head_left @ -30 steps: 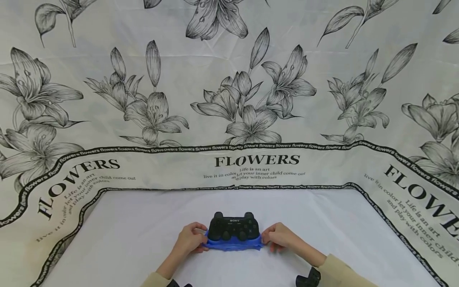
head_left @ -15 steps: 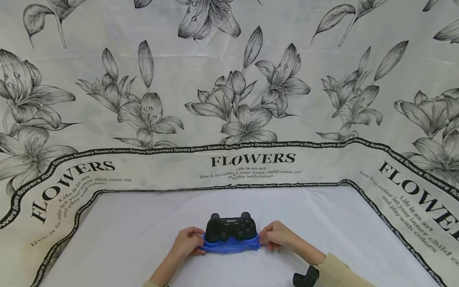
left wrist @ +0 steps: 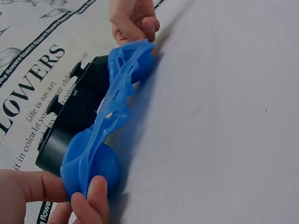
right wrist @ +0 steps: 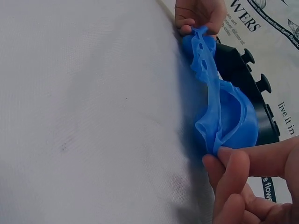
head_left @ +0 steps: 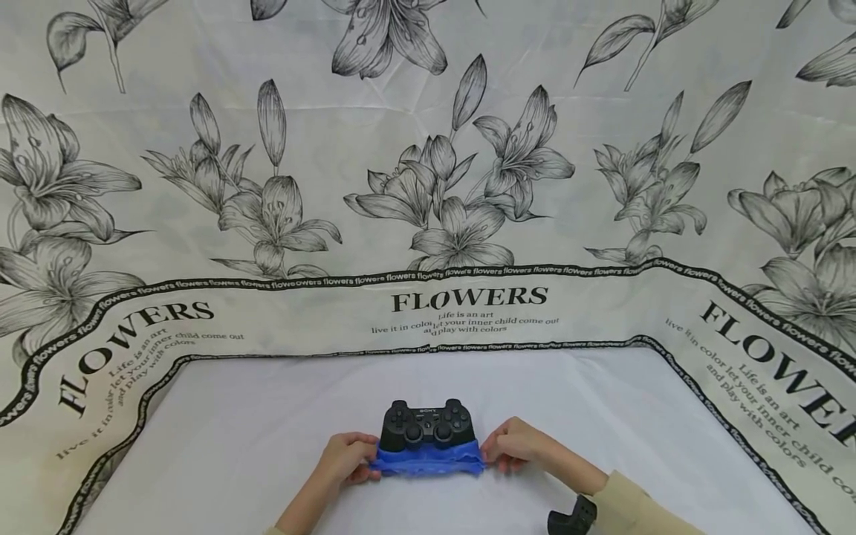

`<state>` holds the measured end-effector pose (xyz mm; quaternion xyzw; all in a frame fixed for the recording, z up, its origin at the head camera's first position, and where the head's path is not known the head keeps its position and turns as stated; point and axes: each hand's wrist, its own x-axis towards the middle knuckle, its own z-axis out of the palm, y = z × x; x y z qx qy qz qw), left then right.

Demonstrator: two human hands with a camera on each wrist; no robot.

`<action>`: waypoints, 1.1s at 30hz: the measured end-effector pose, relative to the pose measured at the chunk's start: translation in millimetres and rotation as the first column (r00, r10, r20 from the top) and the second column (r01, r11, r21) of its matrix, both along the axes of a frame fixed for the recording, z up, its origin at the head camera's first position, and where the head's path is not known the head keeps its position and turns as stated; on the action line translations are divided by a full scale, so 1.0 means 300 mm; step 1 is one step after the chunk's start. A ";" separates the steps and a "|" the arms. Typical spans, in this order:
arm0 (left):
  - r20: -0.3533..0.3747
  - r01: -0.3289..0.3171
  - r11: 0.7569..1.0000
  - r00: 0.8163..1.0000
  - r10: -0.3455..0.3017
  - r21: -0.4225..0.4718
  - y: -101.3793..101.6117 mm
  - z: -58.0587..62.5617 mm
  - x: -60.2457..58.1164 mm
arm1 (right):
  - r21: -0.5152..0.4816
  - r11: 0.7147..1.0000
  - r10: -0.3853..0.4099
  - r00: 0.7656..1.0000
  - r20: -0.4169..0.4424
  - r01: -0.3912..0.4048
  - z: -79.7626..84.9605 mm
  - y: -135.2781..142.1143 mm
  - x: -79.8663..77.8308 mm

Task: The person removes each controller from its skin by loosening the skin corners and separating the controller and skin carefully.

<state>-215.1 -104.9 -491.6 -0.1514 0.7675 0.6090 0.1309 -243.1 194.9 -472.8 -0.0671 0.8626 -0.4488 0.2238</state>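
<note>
A black Sony game controller [head_left: 428, 425] lies in front of me with its sticks facing up. A blue, stretchy silicone sleeve [head_left: 430, 459] covers its two grips on the near side, and the loose part hangs across the gap between them. At the left end, my left hand [head_left: 344, 458] pinches the sleeve's edge between thumb and fingers. My right hand [head_left: 518, 446] pinches the opposite end the same way. In the right wrist view the sleeve [right wrist: 212, 98] shows cut-out holes and folds, and its rim is drawn to the fingertips.
A white cloth [head_left: 234, 416] covers the table under the controller. Behind and at both sides stands a floral printed curtain [head_left: 394, 148] with lettering. A black wrist device [head_left: 571, 515] sits by the right sleeve [head_left: 635, 509].
Both hands keep their pinch on the sleeve. The controller has tipped so its face shows more from above, and the sleeve's loose front part is pulled slightly nearer. The head view has shifted a little.
</note>
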 end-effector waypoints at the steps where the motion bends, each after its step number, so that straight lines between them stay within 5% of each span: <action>1: 0.004 0.004 1.000 1.000 -0.004 0.005 -0.001 -0.001 0.000 | 0.003 1.000 -0.002 1.000 0.004 0.002 -0.001 0.002 -0.001; 8: -0.012 0.051 0.998 0.999 -0.051 0.035 -0.003 -0.010 0.000 | -0.009 1.000 -0.008 1.000 0.006 0.008 -0.002 0.016 -0.005; 14: -0.100 0.112 0.992 0.989 -0.106 0.054 -0.013 -0.026 0.009 | -0.057 0.995 0.079 0.991 -0.104 -0.086 -0.025 0.031 -0.001; 19: -0.261 0.232 0.964 0.930 -0.258 -0.127 -0.048 -0.043 0.026 | -0.048 0.980 0.176 0.950 -0.258 -0.195 -0.046 0.045 0.014; 24: -0.326 0.326 0.921 0.865 -0.382 -0.215 -0.075 -0.046 0.035 | -0.072 0.967 0.200 0.906 -0.372 -0.243 -0.055 0.046 0.038; 29: -0.342 0.363 0.878 0.819 -0.460 -0.312 -0.081 -0.044 0.032 | 0.003 0.974 0.197 0.845 -0.497 -0.225 -0.062 0.021 0.039; 33: -0.373 0.349 0.851 0.785 -0.494 -0.393 -0.068 -0.056 0.024 | 0.007 0.982 0.166 0.840 -0.517 -0.189 -0.072 0.006 0.030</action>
